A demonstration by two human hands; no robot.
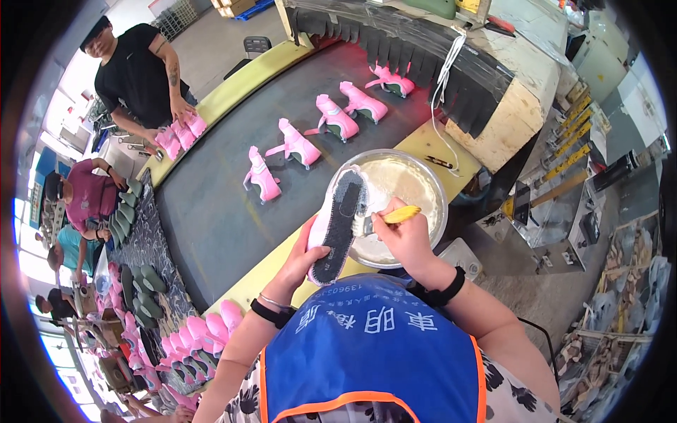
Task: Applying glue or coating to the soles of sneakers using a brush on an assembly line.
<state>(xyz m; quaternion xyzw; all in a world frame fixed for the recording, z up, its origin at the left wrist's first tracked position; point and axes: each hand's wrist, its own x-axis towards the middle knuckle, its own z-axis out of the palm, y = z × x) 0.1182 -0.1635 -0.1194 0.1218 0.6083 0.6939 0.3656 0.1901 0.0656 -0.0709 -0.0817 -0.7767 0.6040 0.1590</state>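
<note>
My left hand (302, 259) is closed around a pink shoe upper (341, 229), turned so its dark bottom faces up, with the thumb pressing near the heel end. In my right hand (407, 243) is a brush with a yellow handle (402, 214), gripped in the fingers. Its bristle end meets the right edge of the shoe's underside. Beneath both hands stands a round metal bowl (443, 204) holding a cream-coloured, glue-like paste (405, 182). The shoe covers the bowl's left part.
Several pink shoe uppers (296, 144) stand on the dark conveyor belt (211, 218), which runs to a black strip curtain (395, 48). Small black snips (438, 162) lie beside the bowl, near a hanging white cord (451, 67). Across the belt, a person (144, 77) handles pink uppers.
</note>
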